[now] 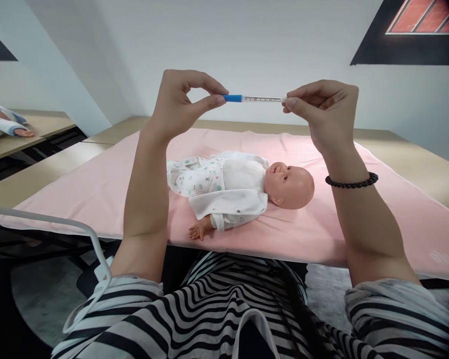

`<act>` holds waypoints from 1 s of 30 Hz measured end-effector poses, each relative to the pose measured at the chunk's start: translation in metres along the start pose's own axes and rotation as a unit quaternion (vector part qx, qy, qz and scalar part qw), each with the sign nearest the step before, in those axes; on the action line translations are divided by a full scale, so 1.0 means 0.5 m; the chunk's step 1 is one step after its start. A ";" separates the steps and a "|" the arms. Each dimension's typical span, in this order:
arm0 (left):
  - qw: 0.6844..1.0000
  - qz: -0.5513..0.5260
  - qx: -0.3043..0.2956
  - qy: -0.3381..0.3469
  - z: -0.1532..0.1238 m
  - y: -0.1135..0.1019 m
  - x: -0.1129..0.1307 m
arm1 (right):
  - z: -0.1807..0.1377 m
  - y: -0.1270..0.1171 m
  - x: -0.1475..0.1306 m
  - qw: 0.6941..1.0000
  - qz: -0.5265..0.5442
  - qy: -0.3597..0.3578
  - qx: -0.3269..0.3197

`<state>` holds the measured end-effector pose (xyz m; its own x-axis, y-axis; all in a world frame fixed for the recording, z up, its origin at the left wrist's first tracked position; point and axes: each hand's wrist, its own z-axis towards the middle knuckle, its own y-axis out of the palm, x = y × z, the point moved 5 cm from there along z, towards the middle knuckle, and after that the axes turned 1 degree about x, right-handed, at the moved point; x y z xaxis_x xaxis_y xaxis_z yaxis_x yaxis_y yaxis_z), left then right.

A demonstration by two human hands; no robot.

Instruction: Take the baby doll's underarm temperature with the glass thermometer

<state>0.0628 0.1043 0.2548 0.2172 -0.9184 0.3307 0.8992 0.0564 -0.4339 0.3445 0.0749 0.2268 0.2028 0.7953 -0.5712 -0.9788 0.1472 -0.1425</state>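
Observation:
A glass thermometer (262,99) with a blue end is held level in the air, well above the table, between my two hands. My left hand (189,97) pinches the blue end between thumb and fingertips. The clear end is pinched by my right hand (324,107), whose fingertips hide its tip. Below them a baby doll (243,174) lies on its back, head to the right, dressed in white patterned clothes with the top spread open. Neither hand touches the doll.
A pink cloth (307,234) covers much of the wooden table (404,149) under the doll. Another doll (3,122) lies on a table at the far left. A white metal bar (60,219) curves near my left elbow. The wall (224,45) stands behind the table.

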 end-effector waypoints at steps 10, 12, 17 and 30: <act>1.000 0.016 -0.005 0.012 -0.001 -0.004 0.008 | -0.003 0.002 0.009 1.000 -0.005 0.024 -0.003; 0.999 0.023 -0.014 0.027 -0.002 -0.003 0.012 | -0.002 0.003 0.015 1.000 0.009 0.027 -0.008; 0.998 0.035 -0.034 0.030 -0.005 -0.004 0.018 | -0.004 0.008 0.018 0.999 0.029 0.036 -0.014; 0.997 0.055 -0.016 0.048 -0.005 -0.024 0.028 | -0.011 0.015 0.003 0.998 0.057 0.018 -0.036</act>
<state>0.0543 0.0897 0.2628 0.2747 -0.9407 0.1989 0.8595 0.1475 -0.4893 0.3379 0.0739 0.2206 0.0930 0.7822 -0.6161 -0.9912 0.0143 -0.1316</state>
